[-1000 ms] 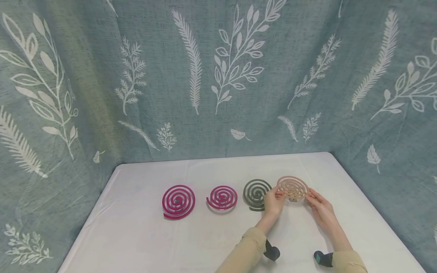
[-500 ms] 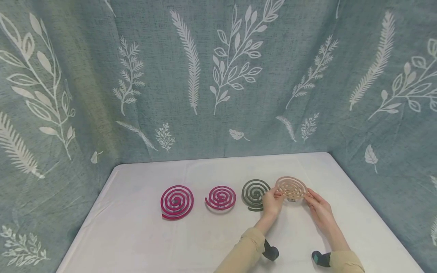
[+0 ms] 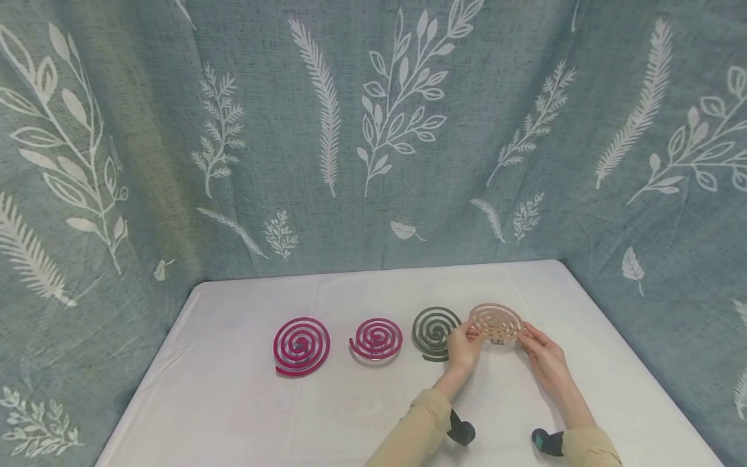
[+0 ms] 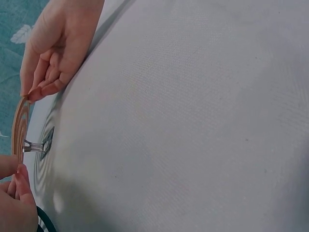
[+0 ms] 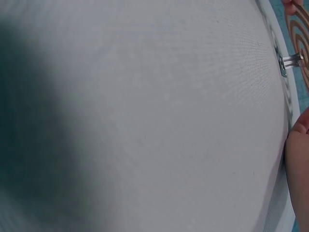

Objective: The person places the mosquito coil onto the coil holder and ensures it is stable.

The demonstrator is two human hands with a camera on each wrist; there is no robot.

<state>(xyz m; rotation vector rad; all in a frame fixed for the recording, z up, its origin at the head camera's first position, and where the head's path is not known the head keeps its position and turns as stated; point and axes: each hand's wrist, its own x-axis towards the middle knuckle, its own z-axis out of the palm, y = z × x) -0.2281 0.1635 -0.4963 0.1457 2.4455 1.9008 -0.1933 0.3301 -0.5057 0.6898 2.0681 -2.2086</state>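
A tan mosquito coil (image 3: 496, 322) lies roughly level above the table at the right, raised on a small metal stand (image 4: 37, 146) whose upright meets its centre. My left hand (image 3: 463, 350) pinches its left edge between thumb and fingers. On the opposite edge, my right hand (image 3: 547, 360) pinches it the same way. Just left of my left hand lies a dark green coil (image 3: 434, 332), partly covered by that hand. In the right wrist view, the tan coil (image 5: 303, 41) and the stand's upright (image 5: 292, 60) show at the right edge.
Two magenta coils, one at far left (image 3: 301, 347) and one nearer the middle (image 3: 376, 338), sit on the white-covered table (image 3: 262, 415). A blue-green leaf-patterned curtain (image 3: 350, 130) encloses the back and sides.
The tan coil appears to have settled very slightly lower, with both hands keeping their pinch on it. The whole head view has shifted a little; the other coils stay put.
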